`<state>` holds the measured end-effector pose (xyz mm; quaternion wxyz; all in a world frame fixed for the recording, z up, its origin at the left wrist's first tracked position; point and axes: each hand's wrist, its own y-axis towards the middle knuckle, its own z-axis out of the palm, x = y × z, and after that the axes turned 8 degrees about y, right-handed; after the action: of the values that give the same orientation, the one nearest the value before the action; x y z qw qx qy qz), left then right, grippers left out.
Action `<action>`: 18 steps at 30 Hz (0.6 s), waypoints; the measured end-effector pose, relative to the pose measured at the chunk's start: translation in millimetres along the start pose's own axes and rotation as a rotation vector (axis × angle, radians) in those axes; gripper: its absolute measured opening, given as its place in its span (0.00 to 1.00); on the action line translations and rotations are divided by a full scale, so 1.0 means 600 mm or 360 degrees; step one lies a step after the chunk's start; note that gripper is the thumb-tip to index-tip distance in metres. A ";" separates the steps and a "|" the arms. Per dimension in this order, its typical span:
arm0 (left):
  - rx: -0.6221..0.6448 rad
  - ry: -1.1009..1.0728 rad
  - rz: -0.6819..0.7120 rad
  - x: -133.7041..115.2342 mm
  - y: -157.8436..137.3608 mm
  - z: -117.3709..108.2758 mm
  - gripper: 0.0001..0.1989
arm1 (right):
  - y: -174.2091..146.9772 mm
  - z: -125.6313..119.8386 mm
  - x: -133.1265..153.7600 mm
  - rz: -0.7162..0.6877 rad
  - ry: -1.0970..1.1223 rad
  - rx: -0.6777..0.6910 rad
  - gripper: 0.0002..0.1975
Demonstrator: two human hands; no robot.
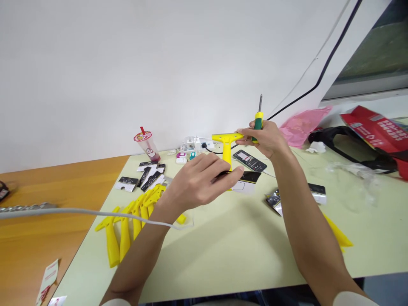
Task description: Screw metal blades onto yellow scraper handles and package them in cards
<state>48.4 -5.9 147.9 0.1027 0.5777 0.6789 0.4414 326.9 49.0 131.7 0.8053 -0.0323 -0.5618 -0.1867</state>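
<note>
My left hand (202,178) is closed on a small black-and-white printed packet (247,180), held between thumb and fingers. Right behind it stands a yellow scraper (227,151), head up, its lower handle mostly hidden by the packet and my fingers. Closed around a green-and-yellow screwdriver (258,123), tip pointing up, my right hand (267,138) also has its fingertips at the right end of the scraper's head. Several more yellow scrapers (111,242) lie in a row beside my left forearm. Similar black-and-white packets (151,180) lie beyond them.
A drink cup (147,146) with a red straw stands by the wall near a power strip (197,144). A phone (249,160) lies behind my hands. More packets (274,202), clear plastic and a red box (379,131) are at right. A pale cable (95,211) crosses my left forearm.
</note>
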 end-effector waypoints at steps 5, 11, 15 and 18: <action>0.0012 0.0001 0.0009 -0.002 -0.004 0.013 0.22 | -0.007 0.007 0.002 -0.0020 -0.0037 0.0075 0.30; -0.0059 0.0066 -0.0142 0.025 -0.027 0.033 0.27 | -0.038 0.031 0.026 -0.0114 -0.0018 0.0204 0.29; -0.0181 0.0118 -0.0223 0.038 -0.038 0.047 0.30 | -0.061 0.049 0.040 -0.0128 -0.0023 0.0263 0.29; -0.0245 0.0193 -0.0300 0.041 -0.040 0.049 0.32 | -0.078 0.061 0.049 -0.0122 -0.0060 0.0315 0.30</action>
<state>42.9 30.8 122.4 0.1463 0.4739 0.6993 0.5147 287.0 7.4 164.5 0.7861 0.0655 -0.5933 -0.1603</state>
